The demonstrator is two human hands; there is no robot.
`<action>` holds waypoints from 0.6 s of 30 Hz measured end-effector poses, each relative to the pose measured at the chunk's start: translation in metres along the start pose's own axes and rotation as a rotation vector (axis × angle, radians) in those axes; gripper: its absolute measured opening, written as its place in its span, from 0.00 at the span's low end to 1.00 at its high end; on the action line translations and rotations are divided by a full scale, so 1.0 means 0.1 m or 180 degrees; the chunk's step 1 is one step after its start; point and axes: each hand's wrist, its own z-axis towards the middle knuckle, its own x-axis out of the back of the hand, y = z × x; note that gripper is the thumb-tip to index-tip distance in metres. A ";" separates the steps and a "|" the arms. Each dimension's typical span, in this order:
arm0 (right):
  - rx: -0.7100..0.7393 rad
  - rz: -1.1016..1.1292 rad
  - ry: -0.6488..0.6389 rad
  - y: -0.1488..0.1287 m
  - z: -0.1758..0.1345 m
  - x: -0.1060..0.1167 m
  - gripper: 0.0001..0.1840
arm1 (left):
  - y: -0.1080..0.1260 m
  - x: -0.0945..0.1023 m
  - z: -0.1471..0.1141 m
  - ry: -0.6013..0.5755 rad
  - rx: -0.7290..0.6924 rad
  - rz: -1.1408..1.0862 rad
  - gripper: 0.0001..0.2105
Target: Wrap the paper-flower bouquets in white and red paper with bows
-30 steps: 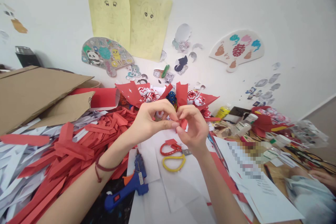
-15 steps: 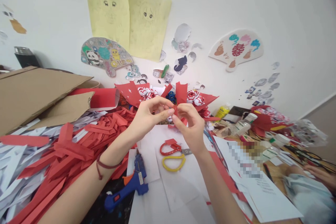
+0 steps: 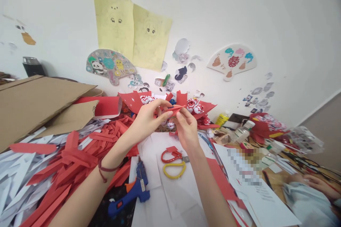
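Note:
Between my two hands is a small folded piece of red paper [image 3: 176,108], raised above the table. My left hand [image 3: 152,114] pinches its left end between thumb and fingers. On the other side, my right hand [image 3: 185,123] is closed on its right part. Below them, scissors [image 3: 174,163] with one red and one yellow handle lie on white paper sheets [image 3: 170,198]. A blue glue gun [image 3: 133,189] with an orange trigger rests left of the scissors. Left of my forearm, red folded paper strips [image 3: 80,159] lie in a heap.
White paper strips [image 3: 18,173] and cardboard [image 3: 39,103] fill the left side. Red-and-white paper flowers [image 3: 194,105] stand behind my hands. Bottles [image 3: 243,131] and printed paper [image 3: 263,198] lie to the right. Another person's hand [image 3: 319,186] shows at the far right.
The red paper now shows as a longer flat piece between my fingers, where it was mostly hidden before. My right hand has turned and shifted slightly left. The whole view has tilted upward.

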 end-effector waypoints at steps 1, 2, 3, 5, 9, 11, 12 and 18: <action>0.0025 0.0077 0.0003 0.01 0.00 -0.01 0.14 | 0.00 0.01 0.00 0.0034 -0.0007 0.0079 0.12; 0.0052 0.0145 -0.0001 0.02 -0.01 -0.01 0.13 | 0.00 0.01 -0.01 0.0067 -0.0005 0.0136 0.11; 0.0075 0.0195 -0.0005 0.03 -0.01 -0.02 0.13 | -0.01 0.01 -0.01 0.0089 0.0009 0.0164 0.10; 0.0105 0.0247 0.0020 0.05 -0.03 -0.02 0.12 | -0.02 0.01 -0.02 0.0100 0.0056 0.0138 0.10; 0.0129 0.0144 0.0108 0.09 -0.05 -0.03 0.13 | -0.09 0.02 -0.01 0.0020 0.0164 0.0032 0.12; 0.0120 0.0007 0.0114 0.11 -0.04 -0.03 0.15 | -0.13 0.02 0.01 -0.0033 0.0256 -0.0142 0.13; 0.0120 -0.0038 0.0118 0.13 -0.03 -0.02 0.16 | -0.15 0.03 0.02 -0.0052 0.0323 -0.0290 0.13; 0.0109 -0.0089 0.0148 0.21 0.03 0.05 0.17 | -0.20 0.04 0.05 -0.0172 0.0648 -0.1119 0.17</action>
